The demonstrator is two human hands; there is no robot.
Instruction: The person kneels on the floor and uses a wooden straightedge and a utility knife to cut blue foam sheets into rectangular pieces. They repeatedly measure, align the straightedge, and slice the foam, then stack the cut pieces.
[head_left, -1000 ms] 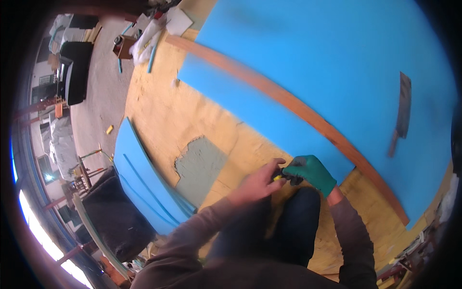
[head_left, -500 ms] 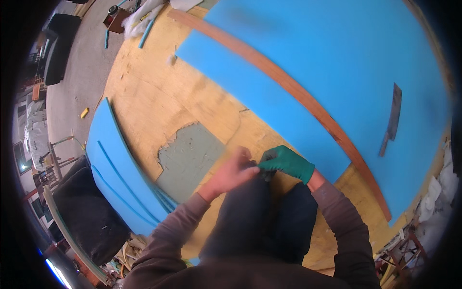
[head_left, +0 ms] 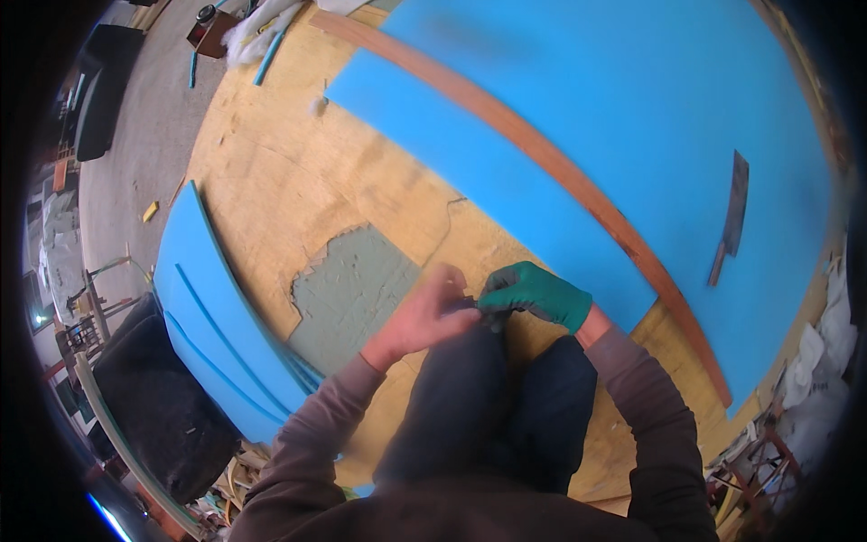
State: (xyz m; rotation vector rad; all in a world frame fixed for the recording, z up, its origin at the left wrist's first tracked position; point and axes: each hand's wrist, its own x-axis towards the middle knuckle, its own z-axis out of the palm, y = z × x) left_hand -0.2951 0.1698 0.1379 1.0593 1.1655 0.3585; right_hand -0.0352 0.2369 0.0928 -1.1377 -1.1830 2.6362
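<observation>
My bare left hand (head_left: 423, 316) and my right hand (head_left: 540, 294), in a green glove with dark fingertips, meet above my knees. Between their fingertips is a small dark thing, partly hidden by the fingers, whose kind I cannot make out. Both hands are closed around it, thumbs toward each other. Beneath them is a plywood board (head_left: 298, 172), with a ragged-edged grey-green patch (head_left: 352, 280) left of my left hand. A large blue foam sheet (head_left: 424, 135) lies beyond my right hand, and a long curved wooden strip (head_left: 533, 140) crosses it.
On the right part of the foam lies a flat dark tool with a narrow handle (head_left: 736, 203). A smaller blue foam piece (head_left: 212, 307) with thin blue strips is at the left. A black bundle (head_left: 163, 397) sits beyond it, and a yellow block (head_left: 151, 211) rests on the grey floor.
Both hands have shifted slightly left, still together at the small dark thing. The right glove's fingers have turned a little. The surrounding things slide slightly left in the view.
</observation>
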